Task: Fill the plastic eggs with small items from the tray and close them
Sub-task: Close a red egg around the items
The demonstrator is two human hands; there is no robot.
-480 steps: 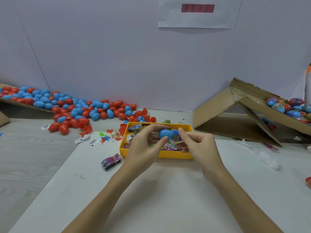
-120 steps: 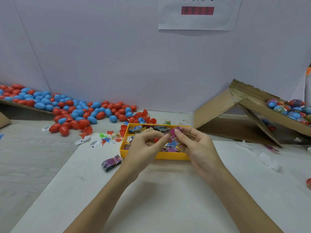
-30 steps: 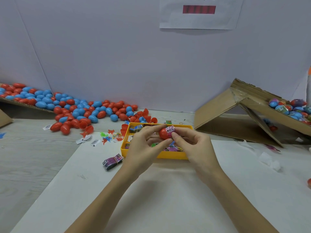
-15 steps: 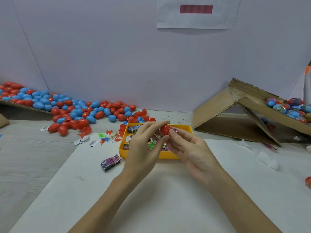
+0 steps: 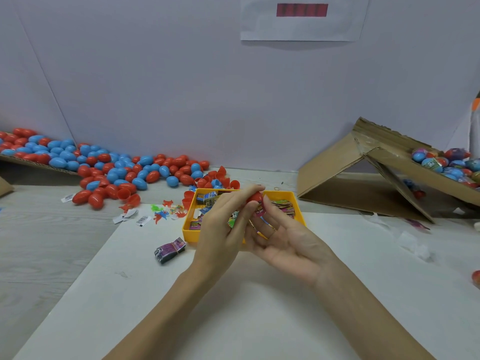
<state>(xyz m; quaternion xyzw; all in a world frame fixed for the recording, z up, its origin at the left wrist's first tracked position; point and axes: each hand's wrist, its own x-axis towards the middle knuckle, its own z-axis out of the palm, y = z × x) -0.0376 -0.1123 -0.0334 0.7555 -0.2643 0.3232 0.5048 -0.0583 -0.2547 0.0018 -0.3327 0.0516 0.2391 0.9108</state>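
Observation:
My left hand (image 5: 223,224) grips a red plastic egg (image 5: 255,197) between thumb and fingertips, just above the yellow tray (image 5: 187,229). A pink packet (image 5: 259,211) sticks out under the egg. My right hand (image 5: 283,237) lies palm up beside it with fingers loosely extended, one fingertip touching the pink packet. Several small printed packets (image 5: 283,206) fill the tray, partly hidden by both hands.
A big pile of red and blue eggs (image 5: 124,172) spreads at the back left. A cardboard ramp (image 5: 363,178) at the right carries wrapped eggs (image 5: 441,165). A banded packet bundle (image 5: 170,249) and tiny plastic toys (image 5: 166,211) lie left of the tray.
My right hand has turned palm up and its fingers have straightened away from the red egg. My left hand keeps the egg above the tray.

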